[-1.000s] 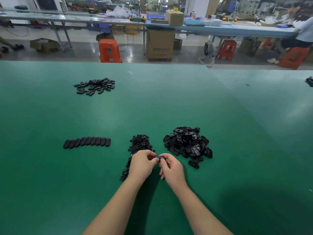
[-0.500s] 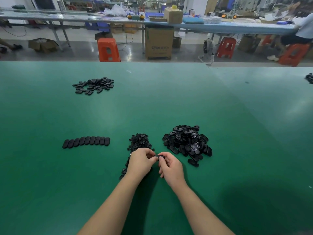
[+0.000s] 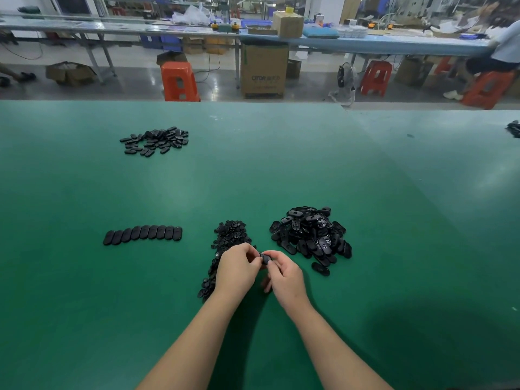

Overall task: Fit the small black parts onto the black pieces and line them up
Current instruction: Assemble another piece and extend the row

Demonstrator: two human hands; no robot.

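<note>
Both hands meet just above the green counter (image 3: 84, 305), near its front edge. The left hand (image 3: 237, 270) has its fingers curled inward and the right hand (image 3: 285, 280) pinches from the other side; between their fingertips sits one black piece (image 3: 265, 258), gripped by both. Most of that piece is covered by the fingers, so whether a small part is already seated in it cannot be told. The pile of small black parts (image 3: 229, 237) lies just beyond the left hand and runs down behind it, its lower stretch partly hidden by the wrist. The heap of black pieces (image 3: 311, 235) sits just right of the hands, with one loose piece (image 3: 320, 269) beside the right hand. A row of finished pieces (image 3: 143, 234) lies lined up well to the left, and a scattered group (image 3: 156, 140) lies farther back. A dark cluster (image 3: 514, 128) is cut off at the right edge. Compared with a second ago, the hands hold the same spot and the same two-handed grip; the piles and the row are unchanged.
</note>
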